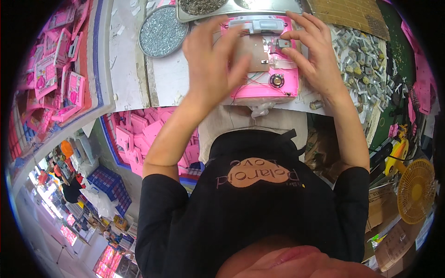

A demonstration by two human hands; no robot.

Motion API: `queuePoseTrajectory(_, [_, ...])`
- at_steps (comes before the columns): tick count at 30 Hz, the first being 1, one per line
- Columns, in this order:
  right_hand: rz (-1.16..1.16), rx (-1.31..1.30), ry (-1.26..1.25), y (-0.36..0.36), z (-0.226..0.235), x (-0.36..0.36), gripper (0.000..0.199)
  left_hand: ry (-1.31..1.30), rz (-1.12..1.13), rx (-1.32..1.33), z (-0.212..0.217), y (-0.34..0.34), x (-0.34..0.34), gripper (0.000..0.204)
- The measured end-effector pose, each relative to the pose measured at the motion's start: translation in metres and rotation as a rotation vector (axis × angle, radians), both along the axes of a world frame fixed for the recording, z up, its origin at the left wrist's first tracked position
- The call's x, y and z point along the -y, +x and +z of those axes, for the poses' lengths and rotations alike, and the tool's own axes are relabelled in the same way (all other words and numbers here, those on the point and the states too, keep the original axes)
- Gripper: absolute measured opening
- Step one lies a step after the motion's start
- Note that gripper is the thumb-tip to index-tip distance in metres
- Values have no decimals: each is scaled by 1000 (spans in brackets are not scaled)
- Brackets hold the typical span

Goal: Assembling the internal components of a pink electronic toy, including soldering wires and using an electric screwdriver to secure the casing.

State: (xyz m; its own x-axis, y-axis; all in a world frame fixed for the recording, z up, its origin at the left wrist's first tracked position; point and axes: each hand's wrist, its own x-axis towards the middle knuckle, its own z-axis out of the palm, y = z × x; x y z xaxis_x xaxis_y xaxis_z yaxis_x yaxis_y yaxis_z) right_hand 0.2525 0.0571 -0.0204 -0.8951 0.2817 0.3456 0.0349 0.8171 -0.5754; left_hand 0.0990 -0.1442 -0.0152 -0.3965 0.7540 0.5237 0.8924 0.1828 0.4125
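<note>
A pink plastic toy housing (292, 78) lies open on the bench in front of me. In it are a brown circuit board (254, 55), a round black speaker (276, 81), thin wires and a grey plastic part (264, 26) along the far side. My left hand (211, 62) hovers over the housing's left part, blurred by motion, its thumb and fingers apart with nothing visible in them. On the right side, my right hand (317, 58) has thumb and forefinger around a small grey motor (282, 44) seated in the housing.
A round dish of small screws (164, 32) stands at the far left, beside a metal tray (241, 7). Many small motors (359, 60) are heaped on the right, near cardboard (350, 16). Pink housings fill bins at left (46, 78) and below the bench (139, 132). A yellow fan (416, 191) stands lower right.
</note>
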Motion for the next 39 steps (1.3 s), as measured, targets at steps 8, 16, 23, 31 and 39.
queuePoseTrajectory(8, [3,72,88,-2,-3,-5,27,-64,112,-58,-22,-17,1,39])
queuePoseTrajectory(16, [29,142,163,-7,8,-8,26,2,161,15,-27,0,12,19])
queuePoseTrajectory(23, [73,8,272,-19,36,11,28,62,77,31,-25,18,18,14])
queuePoseTrajectory(31, [295,-55,307,-64,23,30,25,83,71,8,-25,11,17,15])
queuePoseTrajectory(39, [352,-155,387,-72,18,32,21,130,98,105,-25,0,19,14])
